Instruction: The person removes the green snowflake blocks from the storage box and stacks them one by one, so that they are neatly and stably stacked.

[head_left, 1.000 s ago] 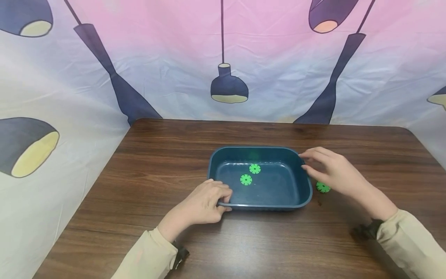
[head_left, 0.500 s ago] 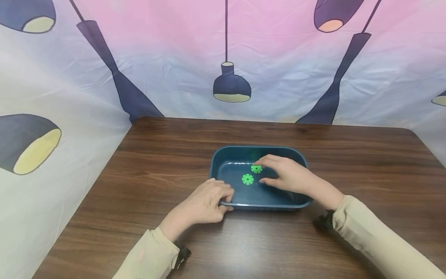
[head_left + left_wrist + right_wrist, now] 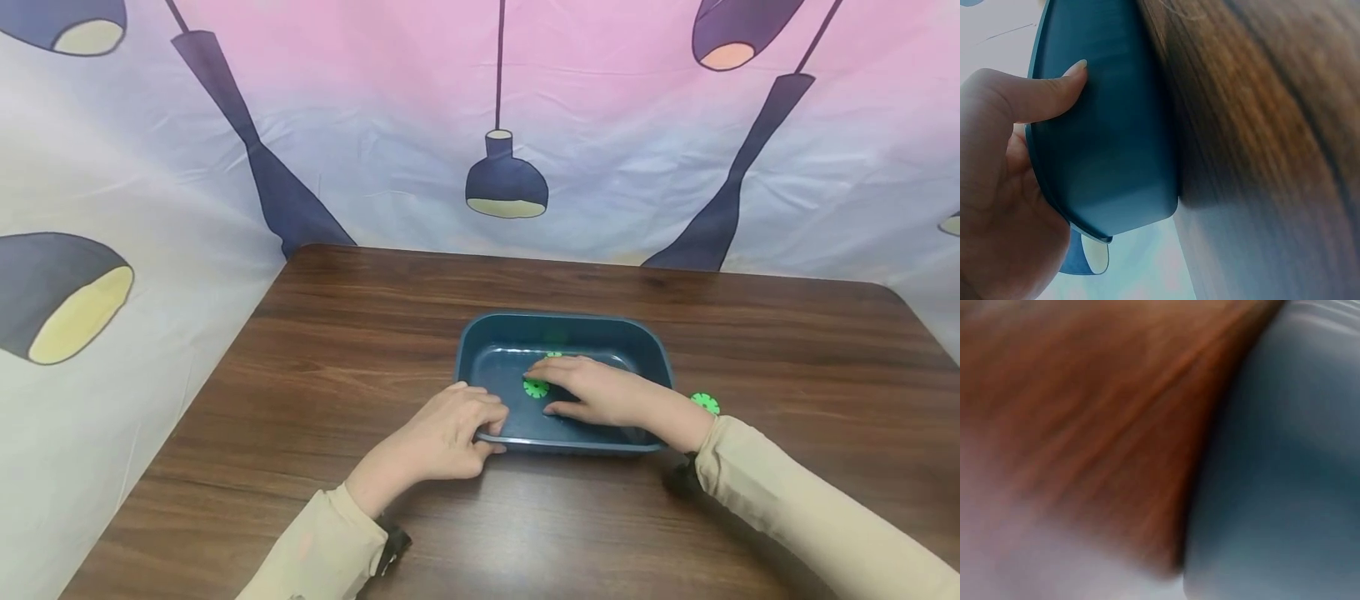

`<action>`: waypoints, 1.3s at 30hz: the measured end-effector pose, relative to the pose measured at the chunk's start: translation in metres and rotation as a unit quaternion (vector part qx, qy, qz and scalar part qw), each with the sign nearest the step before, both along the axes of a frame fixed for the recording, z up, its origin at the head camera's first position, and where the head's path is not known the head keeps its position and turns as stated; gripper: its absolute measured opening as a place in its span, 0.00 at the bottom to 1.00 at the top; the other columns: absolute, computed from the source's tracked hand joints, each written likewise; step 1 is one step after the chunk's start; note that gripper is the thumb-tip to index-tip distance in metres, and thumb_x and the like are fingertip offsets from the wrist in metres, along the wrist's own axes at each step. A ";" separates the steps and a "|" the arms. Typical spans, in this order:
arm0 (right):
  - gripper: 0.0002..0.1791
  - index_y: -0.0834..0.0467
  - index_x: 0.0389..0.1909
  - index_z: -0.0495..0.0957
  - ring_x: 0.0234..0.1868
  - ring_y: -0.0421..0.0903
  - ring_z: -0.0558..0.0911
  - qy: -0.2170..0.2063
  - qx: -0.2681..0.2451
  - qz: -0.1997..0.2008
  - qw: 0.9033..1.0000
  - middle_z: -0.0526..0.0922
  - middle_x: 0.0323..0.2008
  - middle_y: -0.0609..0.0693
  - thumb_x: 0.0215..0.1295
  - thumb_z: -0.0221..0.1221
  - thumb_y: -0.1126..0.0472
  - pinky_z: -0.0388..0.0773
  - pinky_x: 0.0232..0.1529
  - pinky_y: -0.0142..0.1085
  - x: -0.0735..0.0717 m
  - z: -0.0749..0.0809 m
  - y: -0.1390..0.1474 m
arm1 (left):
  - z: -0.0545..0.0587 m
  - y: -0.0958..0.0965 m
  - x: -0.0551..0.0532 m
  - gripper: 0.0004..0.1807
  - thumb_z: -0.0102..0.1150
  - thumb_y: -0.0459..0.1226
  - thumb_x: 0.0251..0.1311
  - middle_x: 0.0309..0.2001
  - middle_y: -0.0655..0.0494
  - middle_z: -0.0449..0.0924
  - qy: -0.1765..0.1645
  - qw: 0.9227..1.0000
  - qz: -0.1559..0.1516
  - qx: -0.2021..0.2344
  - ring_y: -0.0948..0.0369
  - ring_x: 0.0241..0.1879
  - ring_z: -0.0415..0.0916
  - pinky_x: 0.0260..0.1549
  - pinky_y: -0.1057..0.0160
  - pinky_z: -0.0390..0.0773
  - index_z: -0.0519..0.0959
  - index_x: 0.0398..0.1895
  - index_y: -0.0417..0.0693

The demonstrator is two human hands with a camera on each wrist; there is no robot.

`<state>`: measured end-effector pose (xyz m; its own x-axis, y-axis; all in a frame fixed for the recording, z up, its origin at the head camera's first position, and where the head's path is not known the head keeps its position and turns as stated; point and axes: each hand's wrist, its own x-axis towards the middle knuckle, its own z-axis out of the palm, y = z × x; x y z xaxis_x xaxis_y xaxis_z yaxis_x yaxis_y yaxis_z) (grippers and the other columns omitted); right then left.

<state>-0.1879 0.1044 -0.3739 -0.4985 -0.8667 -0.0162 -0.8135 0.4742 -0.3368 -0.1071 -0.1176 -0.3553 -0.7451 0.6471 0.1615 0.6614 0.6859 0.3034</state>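
A dark blue rectangular plastic tub (image 3: 495, 319) stands on the wooden table. My left hand (image 3: 442, 433) grips its near left corner, fingers over the rim; in the left wrist view the thumb (image 3: 1060, 97) lies against the tub's outer wall. My right hand (image 3: 600, 396) reaches into the tub, thumb and fingers apart. Its fingers are over a green notched disc (image 3: 536, 389) on the tub floor and partly cover it. Behind them shows the edge of a second green disc (image 3: 554, 354). The right wrist view is blurred and shows only tub and table, not the hand.
Another green notched disc (image 3: 704, 403) lies on the table (image 3: 360, 333) just right of the tub, beside the right sleeve. A fabric backdrop (image 3: 397, 167) printed with lamps hangs behind and left of the table.
My right hand has moved left from the tub's right rim into the tub, then slightly nearer to me over the front disc. The left hand keeps its grip on the corner.
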 end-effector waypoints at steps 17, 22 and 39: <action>0.23 0.51 0.48 0.70 0.46 0.35 0.68 -0.001 -0.024 -0.013 1.000 0.69 0.44 0.41 0.53 0.55 0.45 0.68 0.46 0.32 -0.003 -0.008 -0.014 | 0.000 -0.007 0.002 0.17 0.62 0.39 0.41 0.14 0.68 0.58 -0.005 1.000 0.016 0.005 0.69 0.18 0.54 0.22 0.70 0.54 0.60 0.13 0.55; 0.18 0.51 0.41 0.71 0.37 0.34 0.69 -0.023 -0.018 -0.030 0.999 0.69 0.37 0.39 0.52 0.56 0.46 0.69 0.40 0.30 -0.002 -0.008 -0.010 | 0.001 -0.002 0.000 0.17 0.61 0.39 0.42 0.14 0.67 0.58 -0.011 1.000 0.009 0.007 0.69 0.19 0.55 0.23 0.70 0.54 0.61 0.13 0.55; 0.14 0.50 0.39 0.73 0.34 0.34 0.70 -0.028 -0.035 -0.032 0.998 0.71 0.35 0.38 0.51 0.59 0.52 0.70 0.36 0.28 0.003 -0.004 -0.008 | -0.001 -0.001 0.001 0.18 0.61 0.39 0.42 0.14 0.68 0.56 0.003 1.000 0.002 0.003 0.69 0.18 0.53 0.23 0.70 0.54 0.59 0.12 0.55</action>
